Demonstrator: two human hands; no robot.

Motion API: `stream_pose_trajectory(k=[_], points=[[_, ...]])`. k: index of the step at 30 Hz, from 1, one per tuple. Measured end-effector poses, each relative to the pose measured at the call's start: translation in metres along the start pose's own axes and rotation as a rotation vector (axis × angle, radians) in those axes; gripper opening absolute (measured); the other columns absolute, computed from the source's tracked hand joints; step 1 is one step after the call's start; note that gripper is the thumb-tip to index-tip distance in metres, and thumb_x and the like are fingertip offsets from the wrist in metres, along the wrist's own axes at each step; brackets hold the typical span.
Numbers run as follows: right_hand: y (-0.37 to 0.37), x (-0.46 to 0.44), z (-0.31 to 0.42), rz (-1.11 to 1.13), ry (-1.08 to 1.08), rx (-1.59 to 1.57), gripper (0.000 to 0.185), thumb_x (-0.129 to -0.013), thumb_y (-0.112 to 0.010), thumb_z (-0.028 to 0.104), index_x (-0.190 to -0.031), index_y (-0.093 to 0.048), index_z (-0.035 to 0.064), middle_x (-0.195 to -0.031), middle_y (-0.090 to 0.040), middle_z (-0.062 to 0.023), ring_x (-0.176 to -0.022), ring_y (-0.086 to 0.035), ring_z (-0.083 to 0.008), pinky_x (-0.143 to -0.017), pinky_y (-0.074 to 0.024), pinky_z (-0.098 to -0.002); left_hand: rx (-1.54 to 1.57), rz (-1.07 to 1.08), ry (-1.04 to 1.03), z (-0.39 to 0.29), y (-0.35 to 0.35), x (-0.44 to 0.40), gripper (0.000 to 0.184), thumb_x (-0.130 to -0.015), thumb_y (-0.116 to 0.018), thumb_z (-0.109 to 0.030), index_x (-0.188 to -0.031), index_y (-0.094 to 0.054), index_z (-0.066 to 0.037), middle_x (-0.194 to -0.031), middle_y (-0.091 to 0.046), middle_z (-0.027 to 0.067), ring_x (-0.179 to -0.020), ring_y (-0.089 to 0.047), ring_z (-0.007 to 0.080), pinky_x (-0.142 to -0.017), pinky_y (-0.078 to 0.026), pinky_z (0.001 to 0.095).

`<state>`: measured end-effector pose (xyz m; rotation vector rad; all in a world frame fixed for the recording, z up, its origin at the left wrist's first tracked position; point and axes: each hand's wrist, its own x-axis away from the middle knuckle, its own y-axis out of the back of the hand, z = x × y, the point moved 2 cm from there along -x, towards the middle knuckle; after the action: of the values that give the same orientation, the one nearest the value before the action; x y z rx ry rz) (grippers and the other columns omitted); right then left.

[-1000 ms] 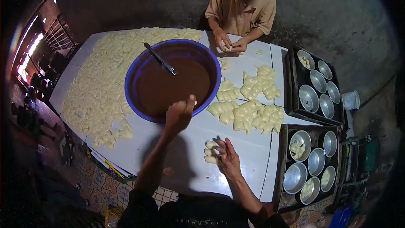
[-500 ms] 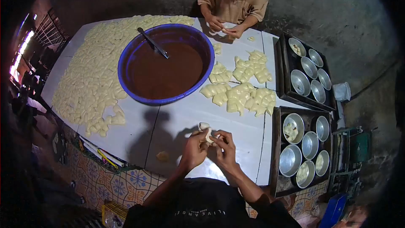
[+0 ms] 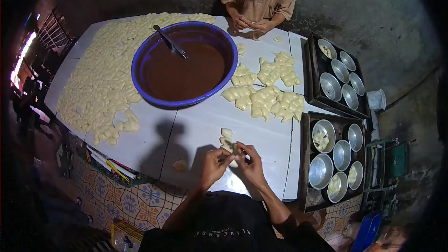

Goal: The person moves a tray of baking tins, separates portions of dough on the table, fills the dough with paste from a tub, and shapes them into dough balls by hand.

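Close together above the near side of the table, my left hand (image 3: 215, 166) and my right hand (image 3: 251, 162) meet at their fingertips. Both are closed in a pinch around a small piece of dough, mostly covered by the fingers. The fingertips are slightly blurred, so its exact shape is unclear. Just beyond them, a short row of pale dough pieces (image 3: 226, 133) lies on the white table (image 3: 196, 123). A flat brownish lump (image 3: 180, 165) rests to the left of my left hand.
A blue basin (image 3: 182, 104) of brown filling holds a dark-handled utensil (image 3: 169, 42). Dough pieces (image 3: 100, 81) cover the left side; more dough (image 3: 266, 102) lies right of the basin. Trays (image 3: 305, 163) with round tins (image 3: 321, 171) stand at right. Across the table, a person (image 3: 261, 0) handles something small.
The row of dough pieces now lies on the table beyond my hands, where a piece was held up before. My fingertips have come closer together. The view has shifted slightly.
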<state>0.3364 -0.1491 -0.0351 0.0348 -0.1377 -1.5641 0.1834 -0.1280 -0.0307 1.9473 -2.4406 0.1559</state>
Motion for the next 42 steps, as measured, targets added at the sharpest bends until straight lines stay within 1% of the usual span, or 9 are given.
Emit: stream_pose_trajectory(k=[5,14,19,23,28,31,34,39,42], points=[[0.003,-0.009,0.007,0.488,-0.379,-0.385,0.044,-0.089,-0.055,0.003,-0.133,-0.051,0.0042,-0.112,-0.063,-0.0072,-0.094,-0.058,-0.0156,-0.075,-0.0487,-0.0267,0.309,0.189,-0.171,-0.016,0.004,0.004,0.076,-0.08,-0.067,0.007,-0.141,-0.025,-0.01,-0.113,-0.048,0.01,-0.108,-0.059,0.0206,-0.089,-0.05,0.0364],[0.009,-0.069,-0.074,-0.145,0.0,0.12,0.051,-0.084,-0.047,-0.008,-0.135,-0.043,-0.0082,-0.126,-0.058,-0.0182,-0.116,-0.054,-0.02,-0.1,-0.0393,-0.0283,-1.237,-0.724,0.068,0.0,0.07,0.039,0.053,-0.082,-0.067,-0.015,-0.131,-0.049,-0.007,-0.138,-0.04,0.0238,-0.132,-0.035,0.0392,-0.109,-0.026,0.0491],[0.016,-0.045,-0.042,-0.194,0.003,0.065,0.04,-0.089,-0.045,-0.006,-0.128,-0.051,-0.0082,-0.126,-0.058,-0.0165,-0.116,-0.054,-0.0208,-0.099,-0.0393,-0.0279,-1.303,-0.597,-0.1,0.076,0.101,0.072,0.044,-0.092,-0.056,-0.017,-0.134,-0.048,-0.007,-0.14,-0.04,0.0249,-0.133,-0.035,0.039,-0.109,-0.025,0.0499],[-0.011,-0.02,-0.001,0.111,-0.026,-0.105,0.036,-0.095,-0.052,0.005,-0.13,-0.051,-0.0011,-0.122,-0.058,-0.0103,-0.111,-0.054,-0.0157,-0.095,-0.0416,-0.0265,-0.325,-0.642,0.022,0.055,0.097,0.064,0.048,-0.097,-0.045,-0.014,-0.143,-0.034,-0.006,-0.136,-0.047,0.0221,-0.122,-0.05,0.031,-0.101,-0.038,0.0359],[-0.049,-0.005,0.048,0.231,0.064,-0.085,0.031,-0.092,-0.057,0.014,-0.122,-0.06,0.0037,-0.119,-0.055,-0.0101,-0.107,-0.056,-0.0196,-0.092,-0.0429,-0.0293,0.382,-0.025,-0.26,-0.034,0.015,0.024,0.083,-0.095,-0.048,-0.005,-0.149,0.014,-0.016,-0.155,-0.013,0.0217,-0.134,-0.033,0.0221,-0.108,-0.029,0.0351],[-0.041,-0.007,0.059,-0.087,0.27,-0.156,0.02,-0.088,-0.06,0.004,-0.106,-0.068,-0.0005,-0.102,-0.058,-0.0102,-0.1,-0.058,-0.0197,-0.085,-0.0453,-0.0281,-0.207,-0.274,-0.334,-0.036,0.014,0.015,0.047,-0.091,-0.06,-0.009,-0.135,-0.044,0.001,-0.132,-0.051,0.0179,-0.118,-0.051,0.0183,-0.099,-0.041,0.0328],[-0.035,-0.008,0.059,-0.088,0.275,-0.023,0.017,-0.088,-0.06,0.002,-0.103,-0.069,-0.0013,-0.099,-0.057,-0.0096,-0.1,-0.057,-0.0203,-0.086,-0.0455,-0.029,0.08,-0.324,0.086,-0.044,0.004,0.027,0.019,-0.09,-0.061,-0.006,-0.104,-0.066,0.005,-0.107,-0.065,0.0134,-0.096,-0.061,0.014,-0.085,-0.049,0.0282],[-0.02,-0.021,0.065,-0.053,0.36,-0.137,0.046,-0.096,-0.048,0.043,-0.117,-0.063,0.0041,-0.119,-0.048,-0.0106,-0.12,-0.041,-0.0245,-0.096,-0.039,-0.0364,-0.18,-0.271,-0.231,-0.031,0.003,0.024,0.013,-0.086,-0.065,-0.002,-0.096,-0.067,0.005,-0.093,-0.067,0.008,-0.082,-0.064,0.0158,-0.076,-0.051,0.025],[-0.032,-0.023,0.048,0.263,0.536,0.096,0.038,-0.088,-0.063,0.038,-0.109,-0.066,0.0071,-0.132,-0.045,-0.0122,-0.123,-0.036,-0.0279,-0.101,-0.0314,-0.0413,1.17,0.001,0.239,-0.023,-0.002,0.022,0.021,-0.091,-0.058,-0.008,-0.108,-0.062,0.003,-0.108,-0.063,0.0099,-0.098,-0.061,0.0179,-0.083,-0.05,0.028]])
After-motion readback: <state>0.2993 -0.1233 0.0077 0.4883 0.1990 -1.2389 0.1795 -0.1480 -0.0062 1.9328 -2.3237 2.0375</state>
